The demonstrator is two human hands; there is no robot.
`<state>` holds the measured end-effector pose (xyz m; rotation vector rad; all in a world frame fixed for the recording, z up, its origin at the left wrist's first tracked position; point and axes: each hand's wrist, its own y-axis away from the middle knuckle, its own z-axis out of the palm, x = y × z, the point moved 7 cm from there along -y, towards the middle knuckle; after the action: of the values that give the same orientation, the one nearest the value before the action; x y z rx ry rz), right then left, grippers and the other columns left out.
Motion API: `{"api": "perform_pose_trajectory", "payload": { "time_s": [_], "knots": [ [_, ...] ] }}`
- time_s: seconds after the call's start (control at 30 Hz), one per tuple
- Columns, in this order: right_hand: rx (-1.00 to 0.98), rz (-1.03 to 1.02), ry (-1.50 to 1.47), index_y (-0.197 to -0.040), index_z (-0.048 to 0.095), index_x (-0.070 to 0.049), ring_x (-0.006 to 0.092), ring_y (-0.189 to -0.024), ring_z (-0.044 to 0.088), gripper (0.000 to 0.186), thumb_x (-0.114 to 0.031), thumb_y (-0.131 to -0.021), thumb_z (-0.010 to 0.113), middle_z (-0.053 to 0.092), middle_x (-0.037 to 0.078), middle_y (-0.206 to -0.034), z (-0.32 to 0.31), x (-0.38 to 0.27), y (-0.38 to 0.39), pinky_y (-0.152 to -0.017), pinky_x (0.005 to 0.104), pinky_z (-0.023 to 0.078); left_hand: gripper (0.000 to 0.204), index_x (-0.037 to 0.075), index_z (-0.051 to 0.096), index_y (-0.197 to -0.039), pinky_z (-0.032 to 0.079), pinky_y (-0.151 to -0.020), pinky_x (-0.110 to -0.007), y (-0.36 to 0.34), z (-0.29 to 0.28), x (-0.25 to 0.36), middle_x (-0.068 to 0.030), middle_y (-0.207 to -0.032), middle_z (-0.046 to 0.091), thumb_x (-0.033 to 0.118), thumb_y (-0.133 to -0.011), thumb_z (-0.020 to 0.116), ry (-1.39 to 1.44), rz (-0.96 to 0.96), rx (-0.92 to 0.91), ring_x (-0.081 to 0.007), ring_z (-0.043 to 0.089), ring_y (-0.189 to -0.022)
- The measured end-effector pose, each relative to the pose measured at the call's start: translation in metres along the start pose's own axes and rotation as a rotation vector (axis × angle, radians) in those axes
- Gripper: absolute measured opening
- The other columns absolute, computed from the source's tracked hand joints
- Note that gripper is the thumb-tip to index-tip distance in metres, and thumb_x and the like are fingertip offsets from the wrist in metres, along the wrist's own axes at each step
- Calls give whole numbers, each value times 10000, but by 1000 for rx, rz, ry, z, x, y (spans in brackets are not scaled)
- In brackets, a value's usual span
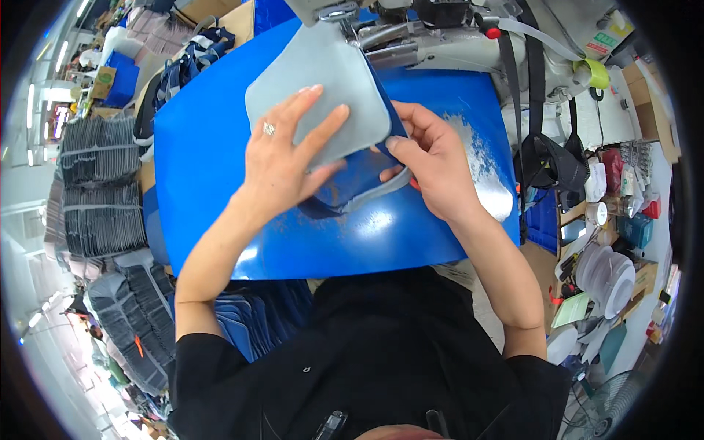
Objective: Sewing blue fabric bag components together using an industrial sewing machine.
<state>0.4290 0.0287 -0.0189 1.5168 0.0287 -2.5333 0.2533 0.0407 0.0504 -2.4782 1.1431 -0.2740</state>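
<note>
The left hand [282, 158] is laid flat, fingers spread, on a grey fabric panel [323, 92], and the right hand [433, 158] is pinched on its blue binding edge [359, 183]. The panel lies on the blue table [220, 183], its far end under the sewing machine [440, 37]. The step seems to be the guiding of the edge; next, a steady feed and an even fold would be needed.

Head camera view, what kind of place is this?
Likely a sewing workshop: an industrial sewing machine heads the blue worktable, and stacks of cut fabric pieces stand to the left.
</note>
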Motion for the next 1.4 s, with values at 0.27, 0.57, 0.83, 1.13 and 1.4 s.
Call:
{"api": "perform_pose_trajectory", "payload": {
  "time_s": [0.27,0.57,0.83,1.13,1.4],
  "knots": [
    [-1,-62,214,-1354,624,26,40,-750,631,421,13,-934,602,663,-11,-855,-4,0,10,-747,227,564,857,287,547,-1527,541,-668,-323,-10,-16,5,-27,-923,529,99,-726,788,-237,186,-105,-183,594,-765],
    [-35,-32,204,-1398,586,33,87,-1017,662,504,63,-897,546,716,48,-1123,-3,-1,14,-929,244,510,669,221,536,-1524,573,-653,-360,-40,-42,18,-99,-973,527,95,-875,632,-262,242,-466,-238,663,-723],
    [-83,-78,56,-1408,572,57,98,-963,662,536,41,-873,562,720,51,-1104,4,1,-41,-891,258,516,727,221,570,-1505,584,-709,-372,-81,-46,-22,-105,-985,535,54,-810,703,-293,313,-452,-257,658,-760],
    [-73,-173,64,-1355,635,23,18,-775,516,460,34,-897,588,600,-53,-859,6,1,-64,-733,191,438,637,141,657,-1420,607,-740,-359,-96,-34,-26,-164,-1134,658,-18,-808,727,-409,218,-500,-287,738,-856],
    [-43,-210,141,-1366,634,6,14,-786,535,422,29,-946,613,588,-64,-857,4,-1,-63,-712,190,488,584,50,672,-1363,609,-722,-371,-92,-26,-4,-169,-1065,678,-11,-785,725,-314,40,-450,-324,737,-822]
  ]
}}
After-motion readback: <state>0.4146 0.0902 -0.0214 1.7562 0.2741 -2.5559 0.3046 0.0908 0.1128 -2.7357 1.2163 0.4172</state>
